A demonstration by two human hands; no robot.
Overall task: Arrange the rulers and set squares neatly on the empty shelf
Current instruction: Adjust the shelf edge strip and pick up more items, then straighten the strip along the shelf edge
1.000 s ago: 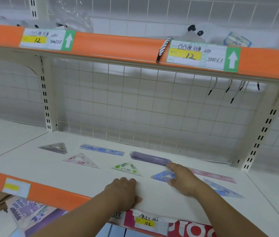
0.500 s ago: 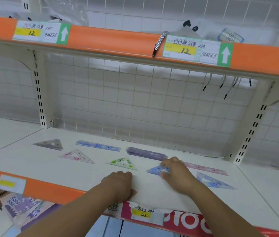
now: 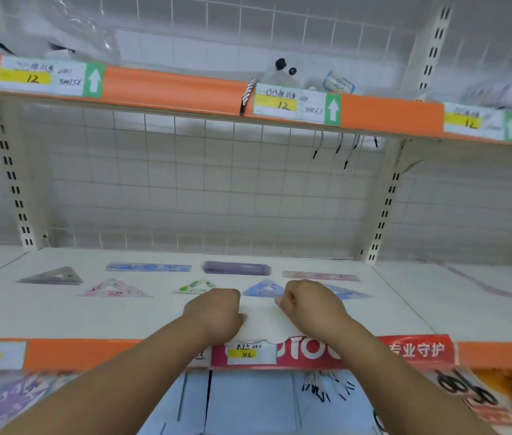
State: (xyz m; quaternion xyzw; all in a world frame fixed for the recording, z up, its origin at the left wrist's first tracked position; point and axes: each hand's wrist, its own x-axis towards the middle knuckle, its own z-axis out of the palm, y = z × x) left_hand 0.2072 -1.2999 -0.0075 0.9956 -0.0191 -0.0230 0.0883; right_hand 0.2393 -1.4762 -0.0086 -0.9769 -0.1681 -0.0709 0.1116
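Observation:
On the white shelf [image 3: 60,315] a back row holds a blue ruler [image 3: 148,267], a purple ruler [image 3: 236,268] and a pink ruler [image 3: 320,275]. In front lie a grey set square [image 3: 51,276], a pink set square [image 3: 113,289], a green set square [image 3: 195,287], a blue set square [image 3: 262,289] and another blue set square [image 3: 350,292], partly hidden by my right hand. My left hand [image 3: 217,312] rests on the shelf with curled fingers, just in front of the green set square. My right hand [image 3: 311,304] is curled too, beside the first blue set square, gripping nothing.
An orange-edged upper shelf [image 3: 170,86] with price labels hangs above, cords dangling from it. A wire grid [image 3: 185,183] backs the bay, with slotted uprights [image 3: 13,183] on both sides. Printed packs [image 3: 3,400] lie below the orange front lip [image 3: 91,353].
My right hand has drawn back off the blue set square and curled. The view has swung up and to the right. My left hand stays on the shelf.

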